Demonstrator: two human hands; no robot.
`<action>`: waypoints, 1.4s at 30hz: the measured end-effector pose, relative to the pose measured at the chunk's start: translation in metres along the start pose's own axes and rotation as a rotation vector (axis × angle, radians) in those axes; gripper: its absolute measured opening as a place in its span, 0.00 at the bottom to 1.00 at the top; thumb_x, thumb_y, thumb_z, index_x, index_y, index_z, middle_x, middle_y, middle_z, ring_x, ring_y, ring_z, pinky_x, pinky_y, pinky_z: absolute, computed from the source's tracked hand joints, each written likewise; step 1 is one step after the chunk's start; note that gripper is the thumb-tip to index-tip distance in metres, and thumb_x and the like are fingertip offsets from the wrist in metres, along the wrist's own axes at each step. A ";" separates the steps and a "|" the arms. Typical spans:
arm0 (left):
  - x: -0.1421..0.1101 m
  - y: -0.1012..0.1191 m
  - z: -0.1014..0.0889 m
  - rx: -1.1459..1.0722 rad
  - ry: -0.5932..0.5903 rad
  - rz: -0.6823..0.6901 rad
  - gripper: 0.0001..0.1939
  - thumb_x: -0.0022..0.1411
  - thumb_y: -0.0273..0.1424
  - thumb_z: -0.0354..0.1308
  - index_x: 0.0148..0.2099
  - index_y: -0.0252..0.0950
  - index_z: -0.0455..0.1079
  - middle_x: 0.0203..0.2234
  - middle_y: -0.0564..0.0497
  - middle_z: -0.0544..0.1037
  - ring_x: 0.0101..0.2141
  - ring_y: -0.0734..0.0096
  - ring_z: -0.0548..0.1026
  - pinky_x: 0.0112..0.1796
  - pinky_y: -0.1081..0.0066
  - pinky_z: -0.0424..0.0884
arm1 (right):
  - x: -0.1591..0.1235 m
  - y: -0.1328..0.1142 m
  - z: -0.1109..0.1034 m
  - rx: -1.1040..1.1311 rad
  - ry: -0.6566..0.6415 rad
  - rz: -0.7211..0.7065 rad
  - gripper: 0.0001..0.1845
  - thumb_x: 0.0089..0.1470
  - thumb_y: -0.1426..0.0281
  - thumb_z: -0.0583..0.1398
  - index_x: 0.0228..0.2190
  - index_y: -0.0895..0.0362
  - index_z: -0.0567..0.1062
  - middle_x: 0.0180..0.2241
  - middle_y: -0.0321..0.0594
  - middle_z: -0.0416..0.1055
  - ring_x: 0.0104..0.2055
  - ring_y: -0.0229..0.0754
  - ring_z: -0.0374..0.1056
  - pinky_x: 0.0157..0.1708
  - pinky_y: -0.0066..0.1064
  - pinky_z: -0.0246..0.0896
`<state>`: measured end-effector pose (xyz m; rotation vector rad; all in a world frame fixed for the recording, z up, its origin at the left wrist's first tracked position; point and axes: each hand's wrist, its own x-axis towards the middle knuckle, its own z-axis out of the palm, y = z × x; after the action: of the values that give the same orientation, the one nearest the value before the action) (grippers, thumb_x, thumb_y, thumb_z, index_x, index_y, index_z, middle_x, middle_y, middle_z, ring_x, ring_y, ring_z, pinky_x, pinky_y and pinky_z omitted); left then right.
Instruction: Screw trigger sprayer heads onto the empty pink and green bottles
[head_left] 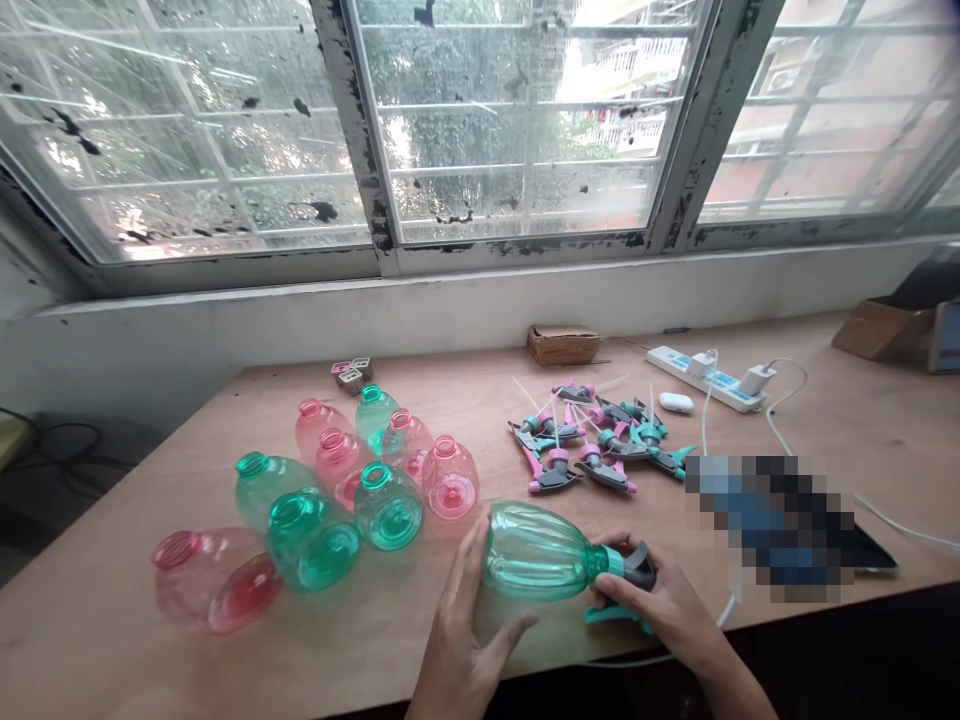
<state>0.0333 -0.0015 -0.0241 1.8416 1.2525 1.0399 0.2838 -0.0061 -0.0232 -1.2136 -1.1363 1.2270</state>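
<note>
While your right hand (pixel 664 600) has its thumb and fingers clamped on a sprayer (pixel 637 567), your left hand (pixel 469 625) is spread at the base of a green bottle (pixel 536 552), its fingers along the end and its thumb apart from them, pointing right. The bottle lies sideways between your hands at the near edge of the table (pixel 112 650), base to the left and neck to the right. The sprayer sits at the neck, its teal collar against the mouth; you cannot tell whether the thread is tight. Its teal trigger hangs on the near side, below your right thumb.

Left of your hands stand nine open bottles (pixel 388 508), five pink and four green, grouped closely with their necks up. Just beyond your right hand, loose sprayers (pixel 628 450) lie in a pile, grey with pink or teal parts, several with thin white tubes. To the right is a tablet (pixel 874 550), mostly blurred out. Farther off are a white case (pixel 676 402), a power strip (pixel 724 388) with two plugs in it and a brown box (pixel 562 345) near the wall, below the window (pixel 525 130).
</note>
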 end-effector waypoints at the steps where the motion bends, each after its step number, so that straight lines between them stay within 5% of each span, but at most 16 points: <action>1: 0.000 0.000 0.000 0.011 0.001 -0.005 0.45 0.62 0.39 0.64 0.73 0.53 0.43 0.70 0.48 0.57 0.69 0.53 0.53 0.66 0.52 0.53 | 0.000 -0.001 0.001 0.000 0.003 -0.003 0.22 0.46 0.54 0.71 0.36 0.56 0.76 0.21 0.35 0.78 0.25 0.48 0.76 0.28 0.35 0.72; 9: 0.005 0.006 0.000 -0.029 0.008 0.022 0.32 0.69 0.37 0.56 0.70 0.54 0.51 0.72 0.53 0.52 0.69 0.60 0.51 0.67 0.58 0.51 | 0.000 0.001 0.000 -0.017 0.021 -0.004 0.22 0.47 0.57 0.71 0.38 0.56 0.75 0.22 0.34 0.77 0.26 0.47 0.77 0.29 0.36 0.73; 20: 0.003 0.001 0.004 -0.067 0.045 -0.052 0.35 0.62 0.42 0.64 0.67 0.49 0.55 0.64 0.47 0.65 0.63 0.56 0.64 0.62 0.56 0.62 | 0.000 0.004 0.001 0.056 0.064 -0.042 0.21 0.46 0.59 0.73 0.39 0.55 0.76 0.28 0.34 0.76 0.28 0.43 0.75 0.29 0.32 0.75; 30: 0.002 0.003 0.000 -0.050 0.020 0.025 0.35 0.65 0.38 0.61 0.69 0.60 0.51 0.68 0.55 0.59 0.67 0.60 0.57 0.65 0.59 0.56 | 0.000 0.003 0.000 0.072 0.049 -0.002 0.22 0.47 0.59 0.72 0.39 0.55 0.74 0.24 0.33 0.76 0.27 0.44 0.74 0.28 0.33 0.75; 37: 0.001 0.007 -0.002 -0.017 0.003 0.024 0.43 0.60 0.41 0.66 0.70 0.57 0.47 0.71 0.51 0.54 0.69 0.57 0.51 0.67 0.54 0.51 | 0.001 0.000 -0.003 -0.030 0.014 -0.017 0.20 0.46 0.60 0.73 0.38 0.55 0.76 0.30 0.35 0.76 0.31 0.44 0.75 0.31 0.32 0.75; 42: 0.004 0.010 -0.003 -0.057 0.001 0.028 0.32 0.68 0.37 0.57 0.69 0.58 0.51 0.71 0.53 0.52 0.69 0.62 0.52 0.66 0.58 0.52 | -0.001 -0.003 -0.003 0.018 -0.055 0.019 0.18 0.51 0.60 0.70 0.39 0.56 0.73 0.23 0.34 0.77 0.26 0.44 0.76 0.29 0.33 0.74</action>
<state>0.0357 -0.0007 -0.0134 1.8201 1.1883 1.0816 0.2873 -0.0073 -0.0205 -1.1856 -1.1536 1.2896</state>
